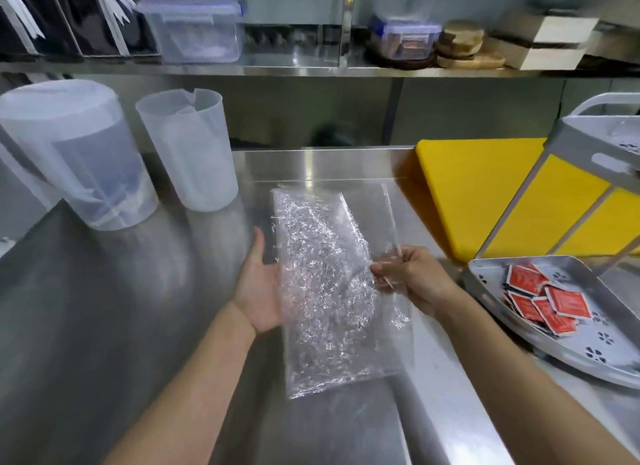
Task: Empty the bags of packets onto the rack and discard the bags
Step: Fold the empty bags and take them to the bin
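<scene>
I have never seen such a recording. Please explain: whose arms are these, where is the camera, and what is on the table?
No machine: a person wears the camera on the head, so you see their own arms. The right hand pinches an edge of a crinkled clear plastic bag, apparently empty; the left hand lies open against its other side. On the steel counter stand a lidded jug and an open jug. At right, a grey rack holds red packets, near a yellow board.
</scene>
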Available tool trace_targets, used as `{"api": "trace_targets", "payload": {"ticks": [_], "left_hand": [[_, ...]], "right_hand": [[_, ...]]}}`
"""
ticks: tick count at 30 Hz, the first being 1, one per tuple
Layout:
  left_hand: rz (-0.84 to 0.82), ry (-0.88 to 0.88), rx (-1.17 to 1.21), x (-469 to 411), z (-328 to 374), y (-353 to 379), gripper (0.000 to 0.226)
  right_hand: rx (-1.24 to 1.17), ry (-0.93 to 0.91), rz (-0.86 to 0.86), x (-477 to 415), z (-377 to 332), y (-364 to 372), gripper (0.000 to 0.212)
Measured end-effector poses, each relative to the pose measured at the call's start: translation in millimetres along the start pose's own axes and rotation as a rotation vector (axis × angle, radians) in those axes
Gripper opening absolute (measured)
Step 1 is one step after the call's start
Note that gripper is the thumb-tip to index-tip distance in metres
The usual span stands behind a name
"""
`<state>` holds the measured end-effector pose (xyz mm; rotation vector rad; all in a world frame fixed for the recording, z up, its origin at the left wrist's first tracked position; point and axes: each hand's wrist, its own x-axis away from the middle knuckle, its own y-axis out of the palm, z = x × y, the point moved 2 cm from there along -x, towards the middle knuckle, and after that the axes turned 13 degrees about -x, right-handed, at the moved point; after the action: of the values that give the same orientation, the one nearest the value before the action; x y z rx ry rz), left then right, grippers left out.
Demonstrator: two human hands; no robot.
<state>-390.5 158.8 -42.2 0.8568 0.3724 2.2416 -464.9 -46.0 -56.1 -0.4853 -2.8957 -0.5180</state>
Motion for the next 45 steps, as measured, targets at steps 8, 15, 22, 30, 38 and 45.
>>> {"api": "trace_targets", "payload": {"ticks": [8, 15, 22, 30, 38, 45], "left_hand": [[0.289, 0.053, -0.576, -27.7, -14.7, -7.9, 0.063], [0.273, 0.253, -0.675, -26.9, -10.2, -13.3, 0.013], [0.216, 0.316, -0.772, -25.8, -15.0, -20.3, 0.010], [0.025, 0.282, -0.816, -12.0, -14.4, -32.3, 0.061], [0.064, 0.201, -0.979, -12.8, -10.3, -21.6, 0.038], [0.030, 0.080, -0.994, -32.0, -58.0, 6.3, 0.015]], "right_hand": [[-0.018, 0.045, 0.001, 7.7, 5.6, -17.6, 0.018], [0.014, 0.191, -0.079, 16.8, 13.1, -34.8, 0.036], [-0.035, 0.157, -0.093, 22.5, 20.6, -40.7, 0.015], [0.086, 0.059, -0.151, 26.9, 15.5, -47.9, 0.054], [0.503, 0.241, -0.332, 25.3, -3.2, -27.3, 0.044], [0.721, -0.072, -0.036, 17.2, -4.8, -12.1, 0.046]]}}
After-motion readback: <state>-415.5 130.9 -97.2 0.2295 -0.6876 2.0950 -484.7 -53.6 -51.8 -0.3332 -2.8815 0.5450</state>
